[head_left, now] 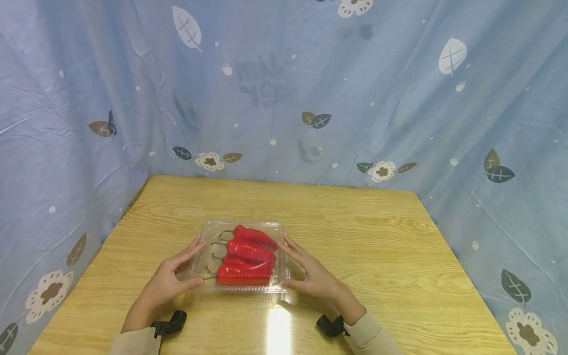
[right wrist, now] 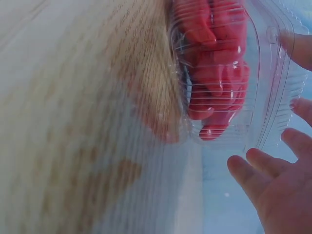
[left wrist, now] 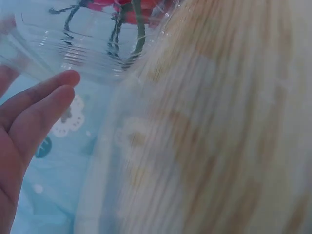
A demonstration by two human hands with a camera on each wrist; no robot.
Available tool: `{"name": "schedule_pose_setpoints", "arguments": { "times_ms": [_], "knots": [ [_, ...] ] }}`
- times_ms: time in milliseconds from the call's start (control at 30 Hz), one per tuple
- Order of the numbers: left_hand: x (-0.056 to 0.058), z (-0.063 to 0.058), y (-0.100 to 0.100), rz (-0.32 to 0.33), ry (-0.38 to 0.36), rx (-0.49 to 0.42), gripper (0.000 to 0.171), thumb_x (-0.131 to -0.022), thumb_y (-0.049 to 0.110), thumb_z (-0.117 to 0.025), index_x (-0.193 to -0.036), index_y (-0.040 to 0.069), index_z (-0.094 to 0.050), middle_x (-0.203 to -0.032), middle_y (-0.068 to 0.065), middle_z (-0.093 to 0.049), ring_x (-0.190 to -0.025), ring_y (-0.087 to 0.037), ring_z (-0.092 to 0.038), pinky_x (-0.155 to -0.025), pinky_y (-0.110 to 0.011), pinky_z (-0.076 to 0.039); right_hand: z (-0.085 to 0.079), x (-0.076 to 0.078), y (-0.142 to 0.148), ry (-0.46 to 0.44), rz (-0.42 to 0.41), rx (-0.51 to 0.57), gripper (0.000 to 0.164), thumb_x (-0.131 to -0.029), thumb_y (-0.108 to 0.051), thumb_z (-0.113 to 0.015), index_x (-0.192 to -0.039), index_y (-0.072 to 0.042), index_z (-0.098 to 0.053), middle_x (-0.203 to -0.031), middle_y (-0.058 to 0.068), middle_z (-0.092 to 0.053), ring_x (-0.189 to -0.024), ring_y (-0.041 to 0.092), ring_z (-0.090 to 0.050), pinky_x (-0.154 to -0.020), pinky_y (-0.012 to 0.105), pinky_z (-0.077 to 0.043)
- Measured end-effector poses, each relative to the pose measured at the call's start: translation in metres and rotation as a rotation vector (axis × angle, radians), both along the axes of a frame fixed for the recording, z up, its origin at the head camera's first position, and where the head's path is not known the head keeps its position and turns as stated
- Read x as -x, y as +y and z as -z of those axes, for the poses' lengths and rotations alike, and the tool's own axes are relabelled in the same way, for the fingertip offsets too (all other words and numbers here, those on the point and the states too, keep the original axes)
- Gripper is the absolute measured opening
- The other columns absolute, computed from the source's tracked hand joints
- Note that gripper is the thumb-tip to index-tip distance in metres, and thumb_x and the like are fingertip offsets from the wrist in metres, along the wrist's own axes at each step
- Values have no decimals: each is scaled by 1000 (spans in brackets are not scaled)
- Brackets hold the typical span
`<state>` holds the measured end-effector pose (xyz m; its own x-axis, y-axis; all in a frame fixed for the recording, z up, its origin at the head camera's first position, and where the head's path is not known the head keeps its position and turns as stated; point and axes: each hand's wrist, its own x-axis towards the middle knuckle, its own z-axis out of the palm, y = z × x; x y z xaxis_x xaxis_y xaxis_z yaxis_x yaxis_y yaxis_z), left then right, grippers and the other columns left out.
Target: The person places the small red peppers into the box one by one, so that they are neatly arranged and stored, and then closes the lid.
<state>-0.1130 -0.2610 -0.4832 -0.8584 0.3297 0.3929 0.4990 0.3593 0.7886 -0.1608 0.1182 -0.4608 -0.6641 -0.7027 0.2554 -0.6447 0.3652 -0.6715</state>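
A clear plastic clamshell box (head_left: pixel 204 229) lies on the table with several red peppers (head_left: pixel 250 251) inside, their dark green stems toward the left. Its lid seems to lie over the peppers; whether it is latched I cannot tell. At the box's left side is my left hand (head_left: pixel 166 281), fingers spread and thumb near the front left corner. My right hand (head_left: pixel 317 278) is at the opposite side, fingers spread along the edge and thumb by the front right corner. In the right wrist view, a fingertip touches the clear rim (right wrist: pixel 273 36), while the lower fingers (right wrist: pixel 246 170) stand extended.
The box stands on a wood-grain table (head_left: pixel 355 236), near its middle. Blue curtains (head_left: pixel 275 88) with leaf and flower prints hang behind and at both sides. A black wrist mount (head_left: pixel 170 324) sits on the left wrist and another black mount (head_left: pixel 330 326) on the right.
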Motion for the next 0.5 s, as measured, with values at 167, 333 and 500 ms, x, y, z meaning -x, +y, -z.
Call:
{"name": "schedule_pose_setpoints", "arguments": {
  "times_ms": [167,333,500],
  "knots": [
    [0,-3,2,-25,-16,42,78,-78,5,-76,-146,11,-37,-158,-14,-18,-135,7,-26,-100,-11,-36,-2,0,0,9,-3,1,85,-83,-21,-73,-152,-15,-24,-161,8,-7,-146,30,-13,-110,62,-25],
    [-3,-6,4,-73,-62,76,83,-80,9,-75,-150,13,-29,-158,-18,-10,-142,-7,-21,-100,-7,-32,-1,-4,-3,18,-8,19,87,-84,-16,-70,-153,-14,-18,-160,15,-1,-145,37,-10,-105,70,-23],
    [-10,-9,5,-148,-146,129,101,-82,18,-75,-154,20,-5,-155,-26,-14,-136,-42,-30,-100,0,-23,4,-10,-5,-115,24,35,91,-88,-17,-66,-154,-12,-3,-160,10,11,-145,38,-2,-108,66,-23]
  ]
}}
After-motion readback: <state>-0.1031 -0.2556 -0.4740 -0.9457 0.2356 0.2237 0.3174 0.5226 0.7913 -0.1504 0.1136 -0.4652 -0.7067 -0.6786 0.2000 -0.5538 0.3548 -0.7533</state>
